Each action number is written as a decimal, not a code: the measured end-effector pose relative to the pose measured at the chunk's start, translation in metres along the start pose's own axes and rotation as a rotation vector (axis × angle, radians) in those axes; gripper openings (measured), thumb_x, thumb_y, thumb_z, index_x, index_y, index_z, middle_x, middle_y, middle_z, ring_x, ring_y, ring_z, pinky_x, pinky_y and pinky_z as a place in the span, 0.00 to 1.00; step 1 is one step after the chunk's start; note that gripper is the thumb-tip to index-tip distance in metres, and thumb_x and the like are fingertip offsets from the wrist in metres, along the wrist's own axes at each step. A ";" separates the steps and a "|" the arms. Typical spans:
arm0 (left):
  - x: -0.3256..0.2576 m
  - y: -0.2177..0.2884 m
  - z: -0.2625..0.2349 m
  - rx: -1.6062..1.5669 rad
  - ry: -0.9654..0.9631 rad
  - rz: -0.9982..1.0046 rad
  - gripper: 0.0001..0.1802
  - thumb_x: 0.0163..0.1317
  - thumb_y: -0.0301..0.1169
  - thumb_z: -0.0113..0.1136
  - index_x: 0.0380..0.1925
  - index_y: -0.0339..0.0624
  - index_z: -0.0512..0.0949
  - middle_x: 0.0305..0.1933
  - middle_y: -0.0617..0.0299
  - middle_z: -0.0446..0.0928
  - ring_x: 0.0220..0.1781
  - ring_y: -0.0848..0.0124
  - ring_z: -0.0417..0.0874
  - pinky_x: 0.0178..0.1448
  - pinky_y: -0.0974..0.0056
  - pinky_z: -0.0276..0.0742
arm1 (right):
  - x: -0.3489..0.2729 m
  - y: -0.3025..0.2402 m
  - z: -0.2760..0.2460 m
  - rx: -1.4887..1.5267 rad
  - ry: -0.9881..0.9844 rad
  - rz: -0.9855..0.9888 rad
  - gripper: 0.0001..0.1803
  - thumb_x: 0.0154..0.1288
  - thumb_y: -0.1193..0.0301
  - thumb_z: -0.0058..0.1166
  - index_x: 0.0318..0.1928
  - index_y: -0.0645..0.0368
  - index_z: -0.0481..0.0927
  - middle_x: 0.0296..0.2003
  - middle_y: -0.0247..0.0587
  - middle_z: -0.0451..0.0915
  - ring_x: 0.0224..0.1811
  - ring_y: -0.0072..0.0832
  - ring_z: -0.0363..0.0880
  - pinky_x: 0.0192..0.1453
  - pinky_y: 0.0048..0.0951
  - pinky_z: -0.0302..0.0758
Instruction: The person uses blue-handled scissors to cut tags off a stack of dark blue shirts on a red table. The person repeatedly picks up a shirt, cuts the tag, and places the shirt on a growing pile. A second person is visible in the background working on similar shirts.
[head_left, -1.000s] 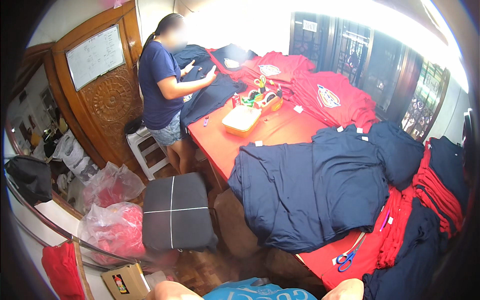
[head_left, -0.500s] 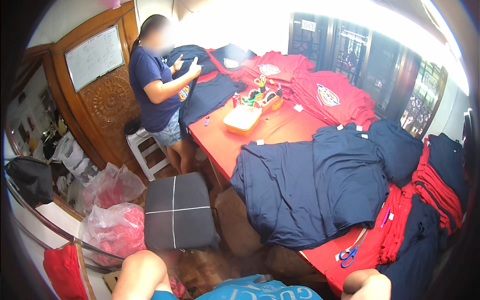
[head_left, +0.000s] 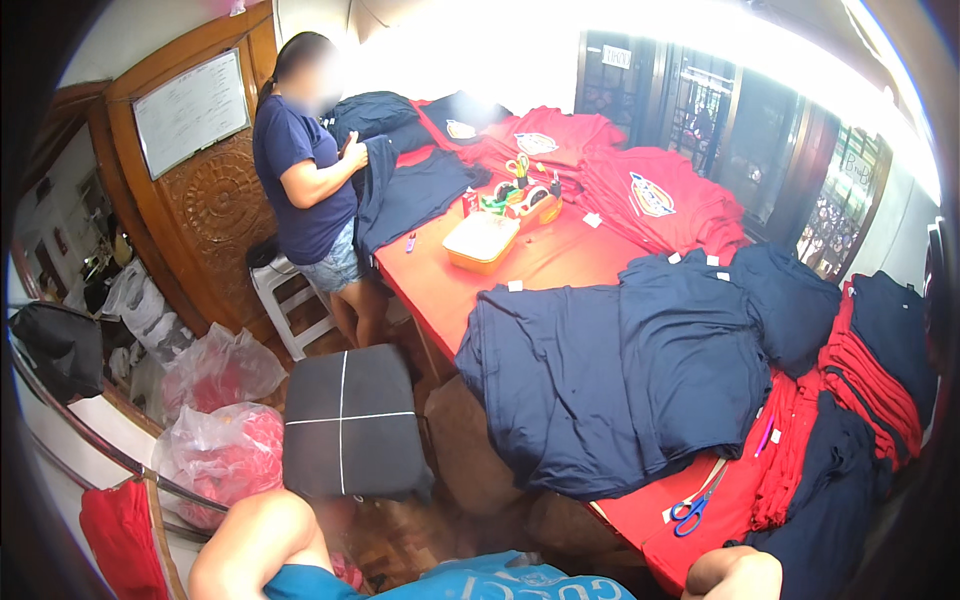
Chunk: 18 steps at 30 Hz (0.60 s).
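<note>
Neither of my hands shows; only my bent left arm (head_left: 262,545) and bent right arm (head_left: 735,573) enter at the lower edge, beside my blue shirt (head_left: 500,580). What my hands hold is hidden. Closest to my right arm on the red-covered table (head_left: 655,545) lie blue-handled scissors (head_left: 690,515). Beyond them a navy shirt (head_left: 610,390) is spread out. At the table's far left, another person (head_left: 305,170) stands with hands close together at a lifted part of a navy shirt (head_left: 405,205).
A dark bundle tied with white string (head_left: 350,425) stands left of the table, beside plastic bags of red cloth (head_left: 225,455). Red printed shirts (head_left: 640,195) and folded stacks (head_left: 870,390) line the right side. An orange tray (head_left: 480,245) sits mid-table. A white stool (head_left: 285,310) stands behind the person.
My left arm has swung outward to the left. The other person's hands, raised and apart before, are now together at the navy shirt, part of which is lifted. The view has shifted slightly.
</note>
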<state>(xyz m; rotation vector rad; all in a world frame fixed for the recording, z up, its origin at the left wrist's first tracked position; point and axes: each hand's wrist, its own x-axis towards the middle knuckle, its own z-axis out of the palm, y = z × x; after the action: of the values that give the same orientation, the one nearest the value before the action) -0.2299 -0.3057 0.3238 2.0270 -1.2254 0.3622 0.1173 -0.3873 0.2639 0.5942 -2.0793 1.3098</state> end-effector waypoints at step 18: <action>-0.166 -0.153 0.164 -1.320 -0.475 -1.494 0.20 0.64 0.36 0.60 0.47 0.28 0.78 0.45 0.61 0.83 0.47 0.75 0.78 0.55 0.64 0.73 | -0.169 0.003 0.212 0.320 0.863 1.853 0.12 0.65 0.67 0.55 0.42 0.64 0.81 0.37 0.47 0.82 0.32 0.33 0.80 0.36 0.33 0.75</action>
<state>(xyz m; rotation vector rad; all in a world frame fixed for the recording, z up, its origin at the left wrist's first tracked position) -0.2038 -0.2710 0.0483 1.2282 0.2162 -1.3174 0.1833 -0.5703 0.0746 -1.9356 -1.2339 2.0694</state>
